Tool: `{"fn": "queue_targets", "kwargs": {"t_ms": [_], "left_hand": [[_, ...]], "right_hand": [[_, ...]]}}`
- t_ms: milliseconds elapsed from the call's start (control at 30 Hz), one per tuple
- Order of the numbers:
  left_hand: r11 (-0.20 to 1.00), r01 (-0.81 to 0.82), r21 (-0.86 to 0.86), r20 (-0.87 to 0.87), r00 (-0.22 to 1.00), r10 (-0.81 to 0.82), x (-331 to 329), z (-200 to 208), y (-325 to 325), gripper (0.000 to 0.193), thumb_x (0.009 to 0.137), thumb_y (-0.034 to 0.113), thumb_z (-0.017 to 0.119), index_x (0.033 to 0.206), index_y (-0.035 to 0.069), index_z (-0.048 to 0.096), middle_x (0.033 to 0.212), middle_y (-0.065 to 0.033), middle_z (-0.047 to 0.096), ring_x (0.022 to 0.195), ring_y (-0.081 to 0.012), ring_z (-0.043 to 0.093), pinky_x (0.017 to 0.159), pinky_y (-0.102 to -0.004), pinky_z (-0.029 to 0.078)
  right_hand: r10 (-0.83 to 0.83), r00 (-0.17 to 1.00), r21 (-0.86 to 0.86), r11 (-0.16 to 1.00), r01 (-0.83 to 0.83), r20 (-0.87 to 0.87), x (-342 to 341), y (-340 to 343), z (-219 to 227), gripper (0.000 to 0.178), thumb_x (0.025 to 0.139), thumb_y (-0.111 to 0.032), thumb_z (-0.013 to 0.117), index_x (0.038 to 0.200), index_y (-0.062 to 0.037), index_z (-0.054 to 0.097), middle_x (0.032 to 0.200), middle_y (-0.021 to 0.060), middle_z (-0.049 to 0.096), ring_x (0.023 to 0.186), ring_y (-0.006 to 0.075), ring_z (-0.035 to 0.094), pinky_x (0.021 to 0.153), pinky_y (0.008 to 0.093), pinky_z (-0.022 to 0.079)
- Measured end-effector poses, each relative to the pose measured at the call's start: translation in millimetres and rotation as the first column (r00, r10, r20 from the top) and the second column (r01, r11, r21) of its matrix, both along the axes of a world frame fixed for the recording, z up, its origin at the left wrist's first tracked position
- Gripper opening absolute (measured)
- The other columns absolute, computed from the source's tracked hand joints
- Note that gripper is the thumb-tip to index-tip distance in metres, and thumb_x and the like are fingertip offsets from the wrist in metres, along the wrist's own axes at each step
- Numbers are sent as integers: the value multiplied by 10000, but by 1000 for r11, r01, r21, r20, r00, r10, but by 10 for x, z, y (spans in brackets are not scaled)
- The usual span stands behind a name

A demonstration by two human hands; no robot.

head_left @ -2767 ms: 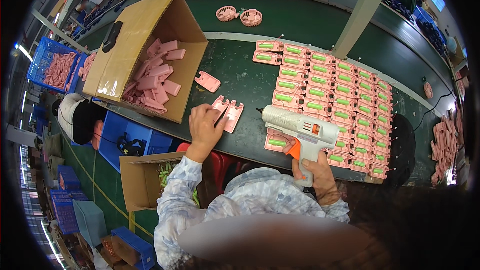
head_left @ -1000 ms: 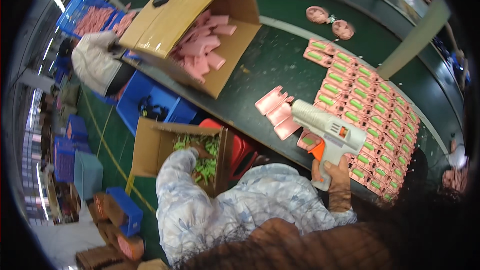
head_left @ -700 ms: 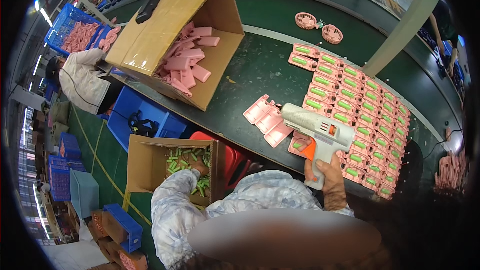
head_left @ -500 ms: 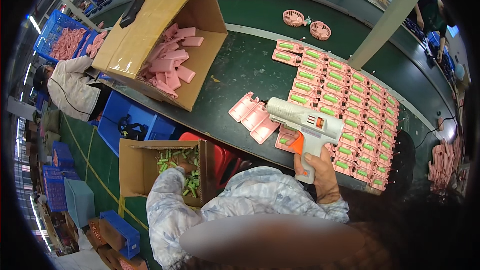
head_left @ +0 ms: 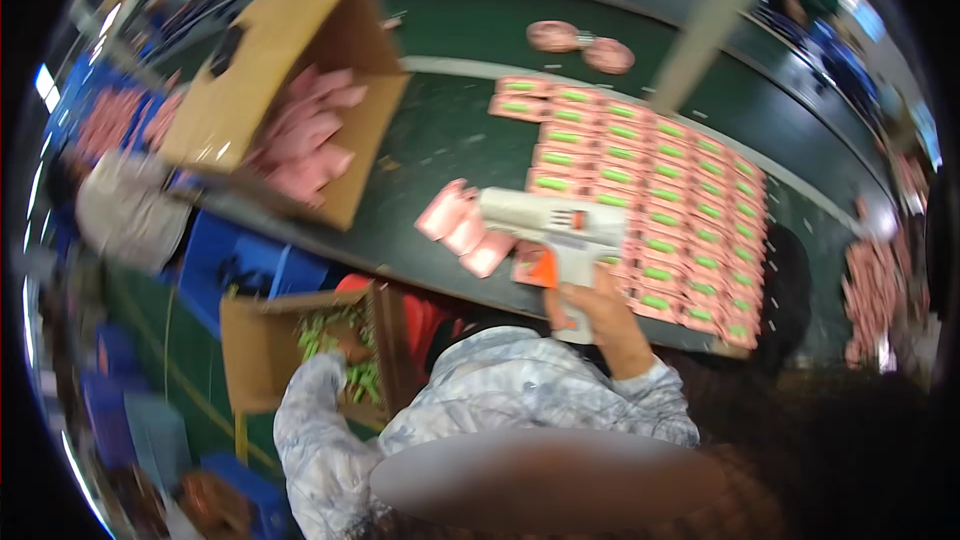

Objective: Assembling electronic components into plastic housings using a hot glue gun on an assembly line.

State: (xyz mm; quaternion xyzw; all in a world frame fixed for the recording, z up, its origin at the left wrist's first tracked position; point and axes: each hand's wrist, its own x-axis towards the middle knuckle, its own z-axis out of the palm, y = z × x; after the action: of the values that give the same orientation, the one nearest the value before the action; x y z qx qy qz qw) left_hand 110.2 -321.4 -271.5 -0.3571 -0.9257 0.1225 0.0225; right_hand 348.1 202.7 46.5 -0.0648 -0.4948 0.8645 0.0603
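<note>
At lower left, the left hand (head_left: 352, 348) rests among green cells (head_left: 363, 381), grip unclear; centre, the right hand (head_left: 600, 315) clasps a glue gun (head_left: 535, 211), which might smear adjacent pink shells (head_left: 463, 233) if it sags.

factory assembly workshop | green workbench (head_left: 440, 135) | rows of pink casings (head_left: 662, 207) | co-worker (head_left: 130, 210) alongside

Plastic glue gun (head_left: 590, 230), matt cardboard box (head_left: 252, 350)

left hand (head_left: 352, 347): from pink shells (head_left: 463, 231) into carton (head_left: 258, 360) of green cylinders (head_left: 362, 381); shells: stray one joined pair
</note>
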Motion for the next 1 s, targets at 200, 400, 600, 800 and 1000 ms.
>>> {"fn": "queue_targets", "kwargs": {"t_ms": [200, 400, 600, 800, 1000], "left_hand": [[974, 197, -113, 389, 911, -139, -265, -203, 71, 628, 734, 522, 754, 1171, 79, 667, 1108, -166, 714, 870, -286, 709, 634, -429, 551], [856, -156, -493, 511, 744, 430, -449, 23, 108, 638, 725, 557, 746, 1141, 78, 676, 1078, -160, 720, 847, -291, 712, 642, -429, 554], [785, -616, 63, 714, 578, 396, -61, 1186, -10, 569, 700, 242, 827, 1233, 101, 685, 879, -141, 729, 629, -210, 665, 547, -365, 553], [464, -861, 209, 858, 389, 335, 109, 1856, 240, 357, 727, 130, 788, 1062, 37, 707, 758, -41, 668, 576, -138, 570, 510, -316, 471], [479, -756, 446, 840, 539, 70, 202, 3224, 835, 228, 737, 39, 787, 938, 1, 685, 819, 10, 648, 733, -77, 579, 659, -249, 488]], "right_hand": [[-32, 999, -12, 999, 32, 19, -105, -133, -61, 257, 948, -219, 613, 1071, -3, 550, 669, 73, 592, 527, 117, 535, 478, 258, 394], [32, 999, -9, 999, -33, -13, -69, -14, 68, 249, 944, -222, 604, 1043, 4, 569, 682, 85, 601, 560, 130, 561, 506, 274, 419], [32, 999, 6, 999, -31, -17, -48, 68, -18, 282, 920, -191, 603, 1119, 1, 547, 663, 83, 588, 511, 127, 524, 471, 259, 404], [73, 997, -29, 997, -73, 11, -60, 115, 50, 374, 924, -217, 588, 1198, 20, 495, 668, 99, 577, 531, 147, 539, 496, 270, 441], [97, 995, -33, 995, -97, 1, -101, 200, 52, 391, 918, -203, 578, 1223, 22, 482, 686, 105, 576, 567, 150, 558, 521, 278, 454]]}}
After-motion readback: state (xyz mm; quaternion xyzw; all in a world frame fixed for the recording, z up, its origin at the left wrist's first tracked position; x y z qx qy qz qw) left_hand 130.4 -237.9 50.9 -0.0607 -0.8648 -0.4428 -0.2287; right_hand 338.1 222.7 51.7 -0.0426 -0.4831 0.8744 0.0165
